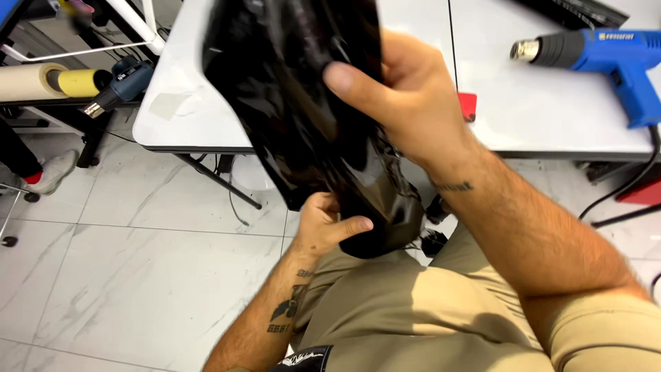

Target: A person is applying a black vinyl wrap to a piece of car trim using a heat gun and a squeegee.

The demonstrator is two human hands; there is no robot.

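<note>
While my right hand (406, 103) grips the top of the shiny black part (310, 117), my left hand (327, 227) holds its bottom end. I hold it above my lap, near the white surface (186, 110) with a blue heat gun (606, 58).

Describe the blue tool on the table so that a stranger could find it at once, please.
Look at the white table on the right, beyond the right hand that grips a glossy black part. The heat gun lies there on its side. It alone is bright blue with a metal nozzle, unlike the small red object nearby.
</note>
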